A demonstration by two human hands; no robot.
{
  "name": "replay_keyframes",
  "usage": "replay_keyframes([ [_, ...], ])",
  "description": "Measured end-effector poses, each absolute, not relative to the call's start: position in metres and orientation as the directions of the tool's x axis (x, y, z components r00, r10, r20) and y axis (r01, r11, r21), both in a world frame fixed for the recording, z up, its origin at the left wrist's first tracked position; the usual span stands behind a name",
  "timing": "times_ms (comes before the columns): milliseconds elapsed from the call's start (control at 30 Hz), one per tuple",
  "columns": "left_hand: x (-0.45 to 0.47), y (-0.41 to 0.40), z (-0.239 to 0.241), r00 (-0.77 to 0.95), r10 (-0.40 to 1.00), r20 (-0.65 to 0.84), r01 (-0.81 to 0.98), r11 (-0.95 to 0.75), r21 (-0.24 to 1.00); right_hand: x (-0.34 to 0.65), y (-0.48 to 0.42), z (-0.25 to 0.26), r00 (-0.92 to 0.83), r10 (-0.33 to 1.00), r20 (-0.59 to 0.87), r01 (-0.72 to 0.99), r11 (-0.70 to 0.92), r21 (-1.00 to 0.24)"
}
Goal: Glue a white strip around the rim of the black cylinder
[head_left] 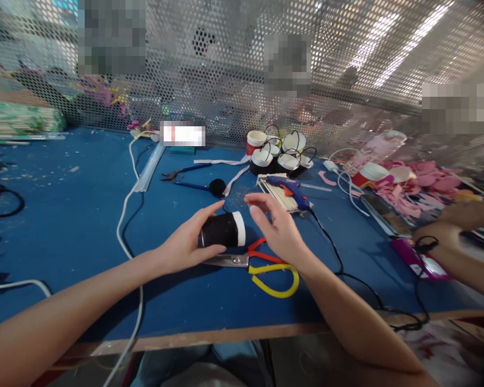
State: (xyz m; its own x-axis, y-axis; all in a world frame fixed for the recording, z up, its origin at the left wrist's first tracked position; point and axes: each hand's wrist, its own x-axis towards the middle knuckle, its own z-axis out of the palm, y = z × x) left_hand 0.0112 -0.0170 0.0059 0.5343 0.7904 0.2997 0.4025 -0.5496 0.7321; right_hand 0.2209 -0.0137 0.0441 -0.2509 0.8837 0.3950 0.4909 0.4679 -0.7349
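Note:
My left hand (187,244) grips a black paper cup with a white rim (223,230), held on its side just above the blue table (64,215). My right hand (276,226) hovers beside the cup's rim with fingers spread, holding nothing. Right below the cup lie scissors with red and yellow handles (266,266). A blue glue gun (290,189) rests on a bundle of wooden sticks (276,194) just beyond my right hand.
Several black-and-white cups with wire handles (284,153) stand at the back. Pliers (185,173) and a black pom-pom (216,187) lie left of them. Pink foam pieces (411,185) cover the right side, where another person's hand (463,215) rests. Cables (125,215) cross the table.

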Motion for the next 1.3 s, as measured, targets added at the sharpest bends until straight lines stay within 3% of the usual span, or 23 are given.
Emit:
replay_keyframes([
  [133,0.011,-0.019,0.008,0.601,0.722,0.342,0.405,-0.645,0.649,0.217,-0.013,0.049,-0.425,0.86,0.282,0.473,0.477,-0.741],
  [300,0.011,-0.021,0.009,0.695,0.65,0.306,0.452,-0.727,0.516,0.209,-0.01,0.054,-0.499,0.862,0.085,0.408,0.32,-0.855],
  [467,0.012,-0.021,0.005,0.679,0.663,0.314,0.474,-0.723,0.503,0.207,-0.007,0.062,-0.541,0.838,0.064,0.379,0.311,-0.871],
  [600,0.012,-0.02,0.007,0.634,0.722,0.277,0.49,-0.652,0.578,0.23,0.009,0.066,-0.376,0.9,0.221,0.633,0.423,-0.648],
  [733,0.012,-0.019,0.011,0.582,0.763,0.28,0.493,-0.605,0.625,0.283,0.038,0.065,0.028,0.907,0.42,0.929,0.131,-0.345],
  [800,0.012,-0.017,0.011,0.558,0.783,0.276,0.487,-0.578,0.655,0.307,0.05,0.06,0.14,0.941,0.309,0.981,-0.09,-0.172],
  [900,0.012,-0.016,0.009,0.506,0.83,0.234,0.459,-0.489,0.742,0.325,0.062,0.047,0.156,0.968,0.198,0.984,-0.136,-0.113],
  [1033,0.011,-0.014,0.007,0.459,0.881,0.112,0.311,-0.277,0.909,0.324,0.071,0.031,0.165,0.971,0.172,0.982,-0.145,-0.125],
  [1133,0.011,-0.013,0.009,0.475,0.878,0.049,0.193,-0.159,0.968,0.321,0.072,0.028,0.215,0.955,0.203,0.966,-0.177,-0.187],
  [1233,0.011,-0.012,0.009,0.476,0.877,0.057,0.172,-0.156,0.973,0.321,0.068,0.032,0.283,0.925,0.254,0.94,-0.214,-0.267],
  [1300,0.011,-0.012,0.008,0.465,0.879,0.103,0.194,-0.214,0.957,0.318,0.06,0.038,0.307,0.907,0.287,0.894,-0.171,-0.415],
])
